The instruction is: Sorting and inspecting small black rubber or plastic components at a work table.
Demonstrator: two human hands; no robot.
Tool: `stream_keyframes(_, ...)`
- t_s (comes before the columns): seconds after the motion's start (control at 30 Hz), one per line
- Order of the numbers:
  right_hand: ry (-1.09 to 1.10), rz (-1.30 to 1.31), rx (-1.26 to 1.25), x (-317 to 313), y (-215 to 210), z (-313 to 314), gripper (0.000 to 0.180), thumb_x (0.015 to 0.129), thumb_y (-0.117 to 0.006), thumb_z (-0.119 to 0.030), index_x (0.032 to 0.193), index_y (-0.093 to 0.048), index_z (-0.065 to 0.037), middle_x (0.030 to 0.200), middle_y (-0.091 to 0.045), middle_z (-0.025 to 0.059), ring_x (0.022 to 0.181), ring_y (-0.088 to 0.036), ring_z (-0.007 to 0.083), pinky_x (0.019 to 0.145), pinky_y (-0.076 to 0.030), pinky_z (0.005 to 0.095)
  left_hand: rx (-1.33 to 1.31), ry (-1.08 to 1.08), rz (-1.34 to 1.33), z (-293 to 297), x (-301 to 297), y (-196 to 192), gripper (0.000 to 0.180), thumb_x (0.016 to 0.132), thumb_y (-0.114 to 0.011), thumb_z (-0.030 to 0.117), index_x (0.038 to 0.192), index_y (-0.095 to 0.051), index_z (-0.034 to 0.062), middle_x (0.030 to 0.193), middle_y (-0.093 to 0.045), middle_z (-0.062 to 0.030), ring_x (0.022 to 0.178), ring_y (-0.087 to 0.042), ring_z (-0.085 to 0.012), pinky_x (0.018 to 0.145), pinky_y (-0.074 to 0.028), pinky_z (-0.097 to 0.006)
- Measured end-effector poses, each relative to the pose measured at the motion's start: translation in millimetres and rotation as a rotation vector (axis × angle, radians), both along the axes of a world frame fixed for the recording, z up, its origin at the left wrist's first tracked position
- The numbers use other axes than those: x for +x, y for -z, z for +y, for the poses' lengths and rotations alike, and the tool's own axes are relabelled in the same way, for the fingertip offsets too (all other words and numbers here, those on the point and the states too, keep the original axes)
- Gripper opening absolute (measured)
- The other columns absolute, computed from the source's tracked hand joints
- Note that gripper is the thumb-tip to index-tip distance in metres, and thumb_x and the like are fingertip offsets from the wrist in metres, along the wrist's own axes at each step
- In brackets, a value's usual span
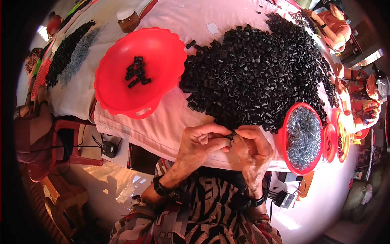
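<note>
Fingertips pinched together, my left hand (pixel 205 140) and my right hand (pixel 252 147) meet above the near edge of the cloth-covered table. Between them is a small black plastic piece (pixel 230 136), mostly covered by the fingers. My left hand grips it; what the right fingertips pinch is hidden. Just beyond my hands spreads a big heap of small black ring-like plastic pieces (pixel 252 73). To the left, a red scalloped basin (pixel 162 49) holds several black pieces (pixel 138 72). On the right, near my right hand, stands a red basket (pixel 283 138) full of small clear bluish pieces (pixel 302 138).
A brown jar with a white lid (pixel 127 20) stands at the far left. Other black and bluish piles (pixel 77 53) lie beyond the basin. Co-workers sit along the right (pixel 337 30) and left sides. A red plastic chair (pixel 77 142) stands at lower left.
</note>
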State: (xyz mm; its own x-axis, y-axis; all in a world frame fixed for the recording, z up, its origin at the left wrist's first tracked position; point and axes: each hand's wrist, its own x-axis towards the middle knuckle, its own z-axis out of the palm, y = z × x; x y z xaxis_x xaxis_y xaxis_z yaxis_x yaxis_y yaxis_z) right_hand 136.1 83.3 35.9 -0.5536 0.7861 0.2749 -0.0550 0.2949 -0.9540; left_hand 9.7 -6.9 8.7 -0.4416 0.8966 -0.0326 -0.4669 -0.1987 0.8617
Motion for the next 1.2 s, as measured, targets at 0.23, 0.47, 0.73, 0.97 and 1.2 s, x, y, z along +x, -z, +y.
stream_keyframes(0.23,-0.036,0.062,-0.098,0.1,4.1,2.5,0.017,0.087,-0.065,0.010,0.103,-0.067,0.003,0.104,-0.064,0.0090,0.085,-0.064,0.0104,0.074,-0.053,0.0223,-0.013,0.000,-0.006,1.4,0.5,-2.5,0.020,0.087,-0.067,-0.011,0.107,-0.069,-0.0072,0.098,-0.069,-0.0100,0.084,-0.067,-0.0157,0.078,-0.058,-0.028)
stream_keyframes(0.47,-0.013,-0.067,0.072,3.6,8.5,5.2,0.019,0.084,-0.068,0.008,0.103,-0.068,0.002,0.105,-0.066,0.0124,0.085,-0.066,0.0141,0.072,-0.053,0.0258,-0.018,-0.013,-0.008,2.8,0.9,0.9,0.018,0.089,-0.066,-0.009,0.107,-0.069,-0.0050,0.097,-0.070,-0.0101,0.084,-0.067,-0.0148,0.077,-0.057,-0.028)
stream_keyframes(0.73,-0.041,-0.174,0.421,-6.0,-4.2,3.4,0.043,0.074,-0.078,0.002,0.112,-0.057,-0.001,0.106,-0.064,0.0165,0.080,-0.066,0.0290,0.071,-0.056,0.0383,-0.001,-0.087,0.082,7.7,2.1,-10.4,0.012,0.090,-0.064,-0.007,0.100,-0.067,-0.0014,0.093,-0.068,-0.0068,0.084,-0.068,-0.0149,0.081,-0.056,-0.028)
stream_keyframes(0.97,0.017,-0.182,0.537,-11.8,12.9,3.8,0.045,0.071,-0.078,0.004,0.110,-0.056,0.000,0.105,-0.062,0.0189,0.082,-0.065,0.0336,0.068,-0.056,0.0391,-0.078,-0.049,-0.068,6.0,-0.1,-12.3,0.006,0.093,-0.063,-0.002,0.099,-0.065,-0.0009,0.093,-0.067,-0.0060,0.088,-0.070,-0.0177,0.084,-0.056,-0.030)
stream_keyframes(1.2,0.045,-0.188,0.665,-11.2,11.3,7.1,0.043,0.072,-0.076,0.004,0.112,-0.059,0.001,0.105,-0.062,0.0162,0.079,-0.066,0.0286,0.067,-0.057,0.0364,-0.057,-0.004,-0.071,5.3,0.3,-9.8,0.006,0.095,-0.063,0.001,0.101,-0.064,-0.0002,0.095,-0.068,-0.0064,0.086,-0.067,-0.0131,0.081,-0.056,-0.027)
